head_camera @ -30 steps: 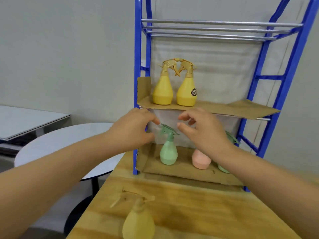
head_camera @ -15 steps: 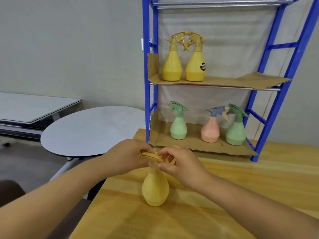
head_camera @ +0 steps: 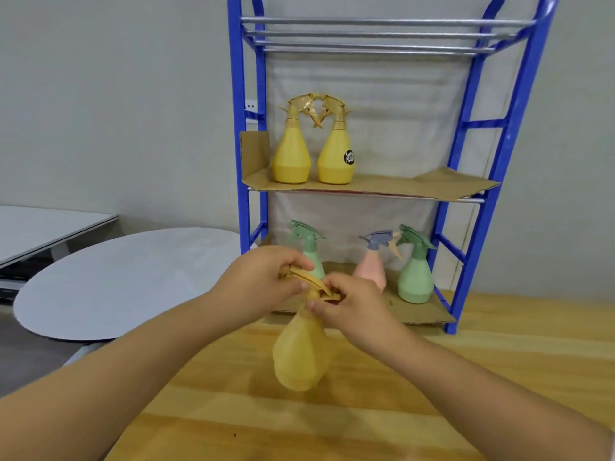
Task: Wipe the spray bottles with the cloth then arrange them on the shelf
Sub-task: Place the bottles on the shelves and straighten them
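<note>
A yellow spray bottle [head_camera: 301, 354] hangs tilted just above the wooden table [head_camera: 466, 377], held by its trigger head. My left hand [head_camera: 263, 281] pinches the back of the head and my right hand [head_camera: 352, 304] grips the nozzle and neck. Behind it stands a blue shelf rack [head_camera: 479, 181]. Two yellow bottles [head_camera: 291, 154] [head_camera: 336, 158] stand on its middle cardboard shelf. On the lower shelf are a green bottle [head_camera: 312, 254] partly hidden by my hands, a pink bottle [head_camera: 371, 267] and another green bottle [head_camera: 416, 277]. No cloth is in view.
A round grey table [head_camera: 116, 281] stands to the left, below the wooden table's level, with a rectangular white tabletop [head_camera: 43, 227] further left. The rack's top tier is bare metal bars [head_camera: 382, 34]. A grey wall lies behind.
Both hands came back from the lower shelf and took hold of the yellow bottle on the table by its head. It has since been lifted and tilted.
</note>
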`<move>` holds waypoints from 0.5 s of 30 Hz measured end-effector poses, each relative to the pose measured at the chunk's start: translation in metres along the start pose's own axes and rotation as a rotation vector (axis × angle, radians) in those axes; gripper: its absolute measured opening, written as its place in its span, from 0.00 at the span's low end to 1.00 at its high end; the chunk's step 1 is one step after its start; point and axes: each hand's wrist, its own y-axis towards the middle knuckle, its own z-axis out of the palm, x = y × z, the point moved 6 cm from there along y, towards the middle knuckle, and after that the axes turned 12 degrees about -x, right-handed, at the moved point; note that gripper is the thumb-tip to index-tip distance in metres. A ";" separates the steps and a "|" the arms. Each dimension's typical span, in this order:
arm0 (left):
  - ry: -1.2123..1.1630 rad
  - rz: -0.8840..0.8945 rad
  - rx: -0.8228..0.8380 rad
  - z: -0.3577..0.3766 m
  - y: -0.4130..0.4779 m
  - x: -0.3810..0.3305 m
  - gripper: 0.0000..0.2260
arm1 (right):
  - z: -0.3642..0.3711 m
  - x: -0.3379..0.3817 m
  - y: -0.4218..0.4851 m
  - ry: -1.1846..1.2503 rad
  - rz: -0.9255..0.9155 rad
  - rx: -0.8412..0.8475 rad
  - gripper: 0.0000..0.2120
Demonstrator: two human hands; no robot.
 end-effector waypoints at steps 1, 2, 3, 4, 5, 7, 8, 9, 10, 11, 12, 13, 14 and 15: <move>-0.042 0.014 -0.066 -0.002 0.010 -0.007 0.18 | -0.013 0.001 0.010 -0.012 0.006 -0.026 0.08; -0.094 0.029 -0.137 -0.006 0.020 -0.015 0.24 | -0.026 0.004 0.020 -0.021 0.007 -0.050 0.08; -0.146 0.042 -0.201 -0.009 0.030 -0.022 0.28 | -0.041 0.007 0.030 -0.009 0.009 -0.077 0.08; -0.183 0.057 -0.251 -0.013 0.039 -0.029 0.30 | -0.056 0.011 0.041 0.025 0.016 -0.108 0.07; -0.197 0.069 -0.281 -0.014 0.048 -0.035 0.30 | -0.071 0.014 0.052 0.065 0.030 -0.146 0.06; -0.195 0.094 -0.305 -0.013 0.063 -0.043 0.29 | -0.101 0.020 0.074 0.124 0.063 -0.225 0.06; -0.196 0.104 -0.310 -0.011 0.069 -0.045 0.28 | -0.115 0.023 0.086 0.135 0.065 -0.266 0.08; -0.201 0.111 -0.313 -0.009 0.075 -0.046 0.28 | -0.129 0.027 0.098 0.137 0.052 -0.310 0.09; -0.207 0.114 -0.315 -0.006 0.079 -0.046 0.27 | -0.142 0.032 0.109 0.133 0.031 -0.351 0.10; -0.212 0.115 -0.315 -0.003 0.082 -0.047 0.27 | -0.155 0.036 0.121 0.130 0.016 -0.383 0.10; -0.215 0.115 -0.311 0.000 0.086 -0.046 0.26 | -0.166 0.040 0.131 0.135 0.013 -0.406 0.10; -0.216 0.119 -0.309 0.003 0.088 -0.045 0.26 | -0.176 0.041 0.142 0.144 0.017 -0.426 0.10; -0.212 0.127 -0.310 0.006 0.091 -0.044 0.25 | -0.186 0.041 0.153 0.150 0.024 -0.446 0.10; -0.205 0.138 -0.312 0.008 0.094 -0.043 0.25 | -0.195 0.041 0.164 0.151 0.031 -0.469 0.10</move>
